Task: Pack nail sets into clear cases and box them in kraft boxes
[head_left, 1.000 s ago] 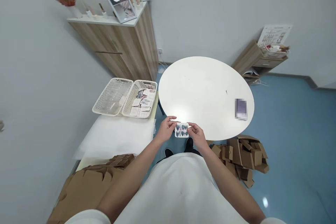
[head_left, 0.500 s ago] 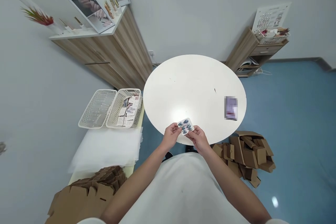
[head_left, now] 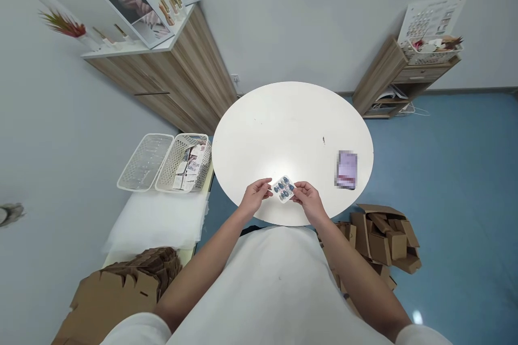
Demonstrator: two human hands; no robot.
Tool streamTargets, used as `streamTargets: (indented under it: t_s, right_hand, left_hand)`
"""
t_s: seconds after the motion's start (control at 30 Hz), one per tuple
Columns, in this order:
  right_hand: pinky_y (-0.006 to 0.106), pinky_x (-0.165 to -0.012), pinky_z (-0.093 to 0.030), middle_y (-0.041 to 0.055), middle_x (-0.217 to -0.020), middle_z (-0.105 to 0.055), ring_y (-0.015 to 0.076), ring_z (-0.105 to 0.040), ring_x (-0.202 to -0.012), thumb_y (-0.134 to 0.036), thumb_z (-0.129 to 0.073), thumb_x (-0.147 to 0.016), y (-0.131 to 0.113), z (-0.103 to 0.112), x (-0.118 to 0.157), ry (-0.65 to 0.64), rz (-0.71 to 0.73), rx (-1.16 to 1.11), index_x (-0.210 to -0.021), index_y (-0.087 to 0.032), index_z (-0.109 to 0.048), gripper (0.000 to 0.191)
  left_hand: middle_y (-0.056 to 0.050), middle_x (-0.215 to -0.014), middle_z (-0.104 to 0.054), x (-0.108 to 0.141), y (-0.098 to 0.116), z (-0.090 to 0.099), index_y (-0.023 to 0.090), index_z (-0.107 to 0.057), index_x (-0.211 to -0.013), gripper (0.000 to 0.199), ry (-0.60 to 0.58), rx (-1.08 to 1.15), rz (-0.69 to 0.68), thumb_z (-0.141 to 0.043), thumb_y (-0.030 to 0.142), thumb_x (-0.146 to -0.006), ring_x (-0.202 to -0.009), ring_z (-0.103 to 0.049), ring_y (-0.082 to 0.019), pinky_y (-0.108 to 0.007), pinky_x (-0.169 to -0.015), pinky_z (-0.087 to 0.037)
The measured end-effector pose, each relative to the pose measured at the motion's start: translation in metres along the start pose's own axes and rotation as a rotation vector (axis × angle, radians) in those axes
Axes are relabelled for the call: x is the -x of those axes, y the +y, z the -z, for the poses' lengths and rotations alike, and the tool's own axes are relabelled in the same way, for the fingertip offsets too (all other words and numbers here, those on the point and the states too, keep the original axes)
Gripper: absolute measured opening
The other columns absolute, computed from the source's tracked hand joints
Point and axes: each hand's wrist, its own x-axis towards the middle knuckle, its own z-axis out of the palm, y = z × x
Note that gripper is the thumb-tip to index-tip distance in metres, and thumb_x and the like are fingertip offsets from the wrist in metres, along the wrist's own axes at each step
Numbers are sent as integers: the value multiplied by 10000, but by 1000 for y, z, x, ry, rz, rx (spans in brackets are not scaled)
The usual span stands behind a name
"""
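Observation:
A small clear tray of press-on nails [head_left: 283, 189], holding several dark blue pointed nails, is held just above the near edge of the white oval table [head_left: 291, 113]. My right hand [head_left: 309, 200] pinches the tray's right side between thumb and fingers. Just off its left edge is my left hand [head_left: 256, 197], its fingers apart with nothing in them. Over on the table's right side lies a purple packet [head_left: 347, 170], blurred in the picture.
On the left stand a white basket with cards [head_left: 165, 172] and another with clear pieces [head_left: 140, 167]. Below them are white sheets [head_left: 162, 218] and flattened cardboard [head_left: 109, 302]. A carton of brown boxes [head_left: 384, 237] sits on the floor at right. Wooden cabinets [head_left: 194, 64] stand behind.
My left hand has let go of the tray and moved a little left. The tray, now in my right hand alone, has turned slightly. The whole view has shifted a little.

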Motion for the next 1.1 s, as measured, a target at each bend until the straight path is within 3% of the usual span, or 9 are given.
streamTargets:
  t_s: [0.23, 0.5, 0.63, 0.77, 0.9, 1.1]
  right_hand:
    - [273, -612, -434, -3, -756, -598, 121, -591, -616, -420, -671, -611, 4, 6, -5, -24, -32, 8, -837, -199, -552, 339]
    - [304, -676, -438, 26, -788, -611, 132, -559, -688, -394, -625, -666, -6, 1, -20, -143, 29, 172, -881, -191, -620, 296]
    - [311, -690, -440, 37, -805, -619, 152, -568, -739, -389, -623, -671, -8, -6, -28, -189, 14, 172, -935, -194, -613, 328]
    - [310, -693, -443, 18, -777, -605, 144, -563, -722, -397, -620, -677, -9, -13, -32, -185, 5, 158, -992, -208, -580, 369]
    - [332, -754, -442, 23, -838, -601, 153, -571, -787, -419, -604, -689, -6, -15, -28, -174, -37, 161, -1033, -220, -549, 401]
    - [353, -745, -462, -18, -798, -567, 136, -601, -673, -405, -646, -640, 8, -29, -20, -140, -108, 168, -1007, -234, -533, 421]
  left_hand:
    - [-45, -853, -606, -2, 5, -8, 177, -591, -1032, 406, 65, -11, -1, -570, 433, -718, -713, -576, -114, -303, -744, -450]
    - [-30, -769, -598, -4, 7, -3, 164, -608, -981, 332, -14, -99, -22, -552, 389, -743, -675, -536, -109, -283, -711, -445]
    - [-11, -672, -579, 1, 2, 2, 155, -610, -861, 255, -33, -121, 4, -573, 370, -728, -631, -532, -110, -268, -663, -436]
    - [-3, -655, -584, 6, 1, 6, 162, -574, -769, 203, -47, -54, 66, -579, 358, -717, -623, -554, -112, -271, -673, -433]
    - [0, -647, -593, 6, -6, 10, 166, -539, -731, 176, 34, 81, 156, -581, 334, -705, -629, -576, -115, -274, -692, -430]
    - [-19, -690, -631, 2, -24, 17, 171, -490, -686, 142, 20, 212, 238, -595, 263, -658, -673, -594, -121, -264, -704, -426]
